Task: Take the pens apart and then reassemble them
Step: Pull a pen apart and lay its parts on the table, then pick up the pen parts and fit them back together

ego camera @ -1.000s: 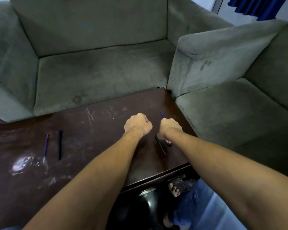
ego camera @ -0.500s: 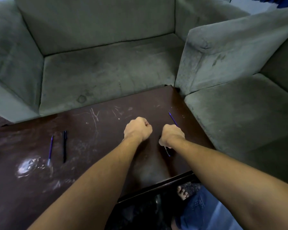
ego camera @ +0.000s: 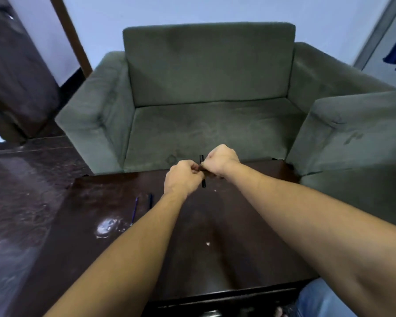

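Note:
My left hand (ego camera: 183, 178) and my right hand (ego camera: 222, 159) meet above the far part of the dark wooden table (ego camera: 226, 225). Between them stands a black pen barrel (ego camera: 203, 182), roughly upright, its top end showing above the fingers and its lower end below them. Both hands pinch it at the middle, fingers closed. On the table to the left lie a thin blue refill (ego camera: 135, 209) and a dark pen barrel (ego camera: 150, 200), side by side and apart from my hands.
A green armchair (ego camera: 206, 88) faces me beyond the table. A second green sofa arm (ego camera: 352, 131) stands at the right. A clear plastic wrapper (ego camera: 106, 226) lies near the refill. Dark shiny floor spreads to the left. My jeans show at the bottom right.
My hands have risen from the table's right side and come together, now holding the black barrel upright. The camera has tilted up and turned, showing the whole armchair.

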